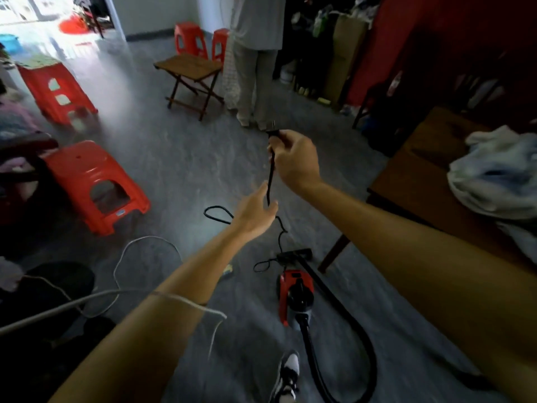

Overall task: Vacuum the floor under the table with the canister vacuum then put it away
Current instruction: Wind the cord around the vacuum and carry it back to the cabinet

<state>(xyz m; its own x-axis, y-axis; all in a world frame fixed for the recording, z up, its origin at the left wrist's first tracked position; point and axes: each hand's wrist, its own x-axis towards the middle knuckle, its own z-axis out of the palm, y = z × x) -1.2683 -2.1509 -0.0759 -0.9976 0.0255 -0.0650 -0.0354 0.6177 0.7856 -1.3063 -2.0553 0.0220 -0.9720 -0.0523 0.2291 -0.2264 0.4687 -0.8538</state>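
Farthest left I see a glossy red moulded-plastic stool [96,184] on the streaked grey floor [174,158]. Next to it a thin white cable [136,242] loops over the floor and drapes across my left forearm. My left hand [255,212] is spread, fingers relaxed, its fingertips just touching the slack black rubbery power cord [270,175]. My right hand [296,162] is higher, pinching the cord's plug end between thumb and curled fingers. Below both hands, the small red and black canister vacuum [295,292] sits on the floor near the table's front leg, and its flexible black hose [357,338] curves back toward me. On the right stands the brown wooden table [421,181], with a crumpled pale cloth [494,175] toward its right edge. I judge I'm working the cord hand over hand, though I cannot tell whether to plug it in or wind it up. To do it well I'd close the left hand around the cord, keep light tension, and draw in the floor loops without kinks, clear of the white cable
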